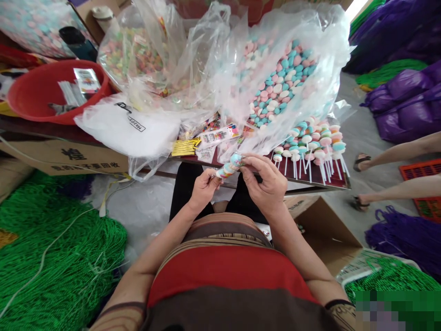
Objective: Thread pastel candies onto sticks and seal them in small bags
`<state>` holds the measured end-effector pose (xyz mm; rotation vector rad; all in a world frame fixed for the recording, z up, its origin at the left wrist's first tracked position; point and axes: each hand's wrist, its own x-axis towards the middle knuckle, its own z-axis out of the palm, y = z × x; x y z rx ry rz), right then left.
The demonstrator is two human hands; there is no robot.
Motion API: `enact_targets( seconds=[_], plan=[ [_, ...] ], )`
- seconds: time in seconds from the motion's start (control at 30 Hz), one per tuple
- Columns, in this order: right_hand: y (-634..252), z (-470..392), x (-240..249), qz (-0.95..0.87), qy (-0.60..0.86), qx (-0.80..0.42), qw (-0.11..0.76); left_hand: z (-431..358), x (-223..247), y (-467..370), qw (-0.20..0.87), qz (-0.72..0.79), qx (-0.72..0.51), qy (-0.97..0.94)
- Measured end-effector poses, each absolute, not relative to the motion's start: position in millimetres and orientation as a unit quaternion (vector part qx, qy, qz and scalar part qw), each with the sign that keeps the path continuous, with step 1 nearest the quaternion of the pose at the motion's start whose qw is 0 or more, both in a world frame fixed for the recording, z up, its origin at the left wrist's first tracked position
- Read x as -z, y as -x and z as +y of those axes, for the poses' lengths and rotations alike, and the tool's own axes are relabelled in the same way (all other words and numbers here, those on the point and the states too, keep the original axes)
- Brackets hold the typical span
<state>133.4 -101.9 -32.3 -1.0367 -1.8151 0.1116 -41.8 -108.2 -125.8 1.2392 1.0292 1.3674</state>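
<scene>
Held between my two hands is a marshmallow skewer [228, 166] in blue, white and yellow, tilted up to the right, with a shiny clear wrapper around it. My left hand [205, 187] pinches its lower end. At the upper end, my right hand [264, 179] has thumb and forefinger closed on the tip or the wrapper there. Just beyond my hands, yellow twist ties [185, 147] and a printed packet [218, 135] lie on the table. Finished-looking marshmallow skewers [319, 142] with white sticks are heaped to the right.
A large clear bag of pink, blue and white marshmallows [282, 87] sits behind, beside a bag of colourful sweets [138, 59]. A red basin [31, 99] stands left, near a white plastic bag [138, 126]. Green netting [62, 248], an open carton [324, 230] and another person's legs [403, 151] surround the table.
</scene>
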Motion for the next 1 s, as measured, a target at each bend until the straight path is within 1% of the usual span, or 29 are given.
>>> enact_targets(
  seconds=[0.3,0.63,0.77,1.0],
  plan=[
    [-135.4,-96.4,30.4,-0.773,0.435,-0.014,0.462,-107.5,128.0,41.6,0.479,0.430,-0.566,-0.515],
    [-135.6,-95.7,31.0,-0.764,0.404,-0.031,0.502,-105.8,123.0,43.1,0.485,0.442,-0.554,-0.512],
    [-135.9,-94.6,32.5,-0.767,0.416,-0.013,0.487,-107.4,125.2,42.5,0.500,0.443,-0.550,-0.502],
    [-136.3,-92.8,33.1,-0.765,0.431,-0.031,0.477,-108.7,123.5,42.2,0.498,0.442,-0.544,-0.510]
  ],
)
